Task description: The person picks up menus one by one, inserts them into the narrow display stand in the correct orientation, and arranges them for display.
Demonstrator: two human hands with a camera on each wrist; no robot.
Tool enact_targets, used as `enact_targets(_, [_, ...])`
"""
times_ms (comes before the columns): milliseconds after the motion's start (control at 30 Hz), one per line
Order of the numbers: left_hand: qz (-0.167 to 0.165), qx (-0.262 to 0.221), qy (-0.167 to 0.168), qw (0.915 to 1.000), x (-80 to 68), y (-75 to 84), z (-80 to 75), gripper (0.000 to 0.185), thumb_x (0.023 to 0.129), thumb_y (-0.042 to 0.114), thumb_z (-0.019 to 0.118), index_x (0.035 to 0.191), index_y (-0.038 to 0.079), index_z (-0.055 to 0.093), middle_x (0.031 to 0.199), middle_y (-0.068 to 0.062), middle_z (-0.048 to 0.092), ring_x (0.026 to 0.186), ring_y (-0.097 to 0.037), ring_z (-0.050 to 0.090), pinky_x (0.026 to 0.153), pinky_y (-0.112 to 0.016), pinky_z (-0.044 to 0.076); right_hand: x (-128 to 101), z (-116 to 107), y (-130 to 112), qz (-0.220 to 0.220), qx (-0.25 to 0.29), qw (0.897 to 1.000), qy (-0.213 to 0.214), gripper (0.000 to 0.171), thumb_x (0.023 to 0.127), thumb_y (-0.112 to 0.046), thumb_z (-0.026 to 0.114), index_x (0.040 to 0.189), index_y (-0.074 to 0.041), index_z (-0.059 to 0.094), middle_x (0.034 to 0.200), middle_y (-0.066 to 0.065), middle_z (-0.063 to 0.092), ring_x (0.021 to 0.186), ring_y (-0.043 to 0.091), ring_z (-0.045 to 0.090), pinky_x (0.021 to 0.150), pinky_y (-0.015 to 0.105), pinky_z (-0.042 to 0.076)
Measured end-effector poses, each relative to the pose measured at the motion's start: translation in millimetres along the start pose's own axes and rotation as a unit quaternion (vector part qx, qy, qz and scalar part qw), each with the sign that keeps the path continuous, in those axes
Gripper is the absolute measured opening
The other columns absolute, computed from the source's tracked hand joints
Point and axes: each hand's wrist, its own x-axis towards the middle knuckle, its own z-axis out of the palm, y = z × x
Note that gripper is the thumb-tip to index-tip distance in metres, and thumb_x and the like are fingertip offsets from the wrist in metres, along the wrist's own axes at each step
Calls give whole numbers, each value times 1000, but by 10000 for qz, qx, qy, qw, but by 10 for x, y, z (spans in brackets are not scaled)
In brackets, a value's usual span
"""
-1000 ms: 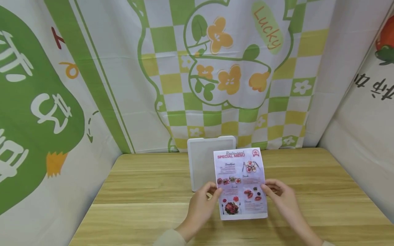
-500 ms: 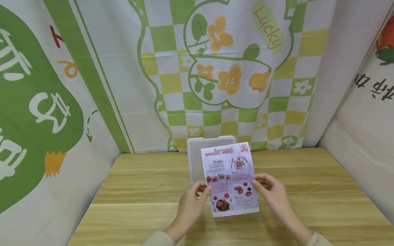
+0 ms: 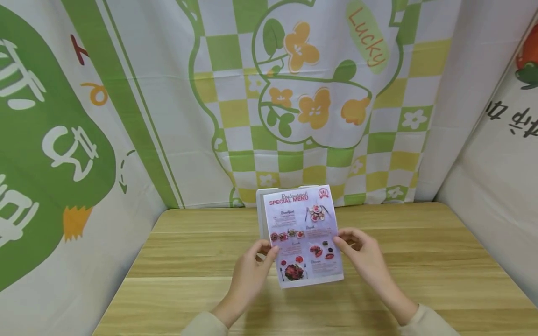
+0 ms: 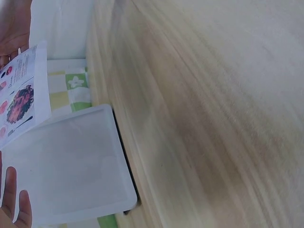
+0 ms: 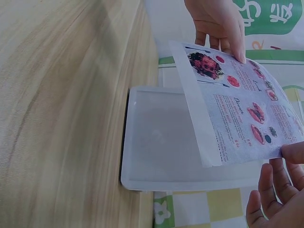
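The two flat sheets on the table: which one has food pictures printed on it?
The menu, held at its side edges by the left hand and the right hand. The white stand behind it is blank and stands on the table untouched.

Right wrist view. Menu sheet [image 5: 237, 109], printed with food photos and red headings, held in the air above a white frame [image 5: 156, 142]. Frame stands at the far edge of the wooden table [image 5: 61, 104], its clear pane facing the sheet. Left hand [image 5: 218, 23] at top pinches one edge of the sheet, fingertips on the printed side. Right hand [image 5: 278, 190] at bottom right: thumb on the opposite edge, fingers curled beneath. Green and yellow checked cloth [image 5: 199, 209] behind the frame.
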Motion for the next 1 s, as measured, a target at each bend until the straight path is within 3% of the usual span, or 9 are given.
enact_targets(333, [182, 63, 233, 9995, 83, 80, -126, 18, 97, 34, 64, 99, 17, 66, 92, 8, 69, 82, -10, 61, 78, -30, 50, 92, 42, -83, -219, 114, 9997, -27, 12, 90, -5, 71, 100, 1, 69, 87, 8, 69, 76, 8, 60, 68, 23, 47])
enact_targets(700, [230, 80, 258, 9994, 149, 157, -219, 19, 97, 34, 64, 100, 16, 66, 91, 9, 69, 80, -11, 61, 79, -31, 50, 200, 46, -175, -397, 119, 9991, -9, 11, 90, -4, 71, 100, 1, 69, 87, 9, 69, 76, 7, 60, 66, 23, 46])
enact_targets(1000, [357, -70, 441, 9984, 287, 228, -269, 18, 97, 31, 64, 101, 14, 66, 90, 6, 69, 82, -11, 61, 79, -33, 50, 328, 44, -271, -523, 226, 9984, 43, 13, 92, -8, 70, 101, 2, 68, 89, 10, 68, 78, 7, 59, 66, 22, 44])
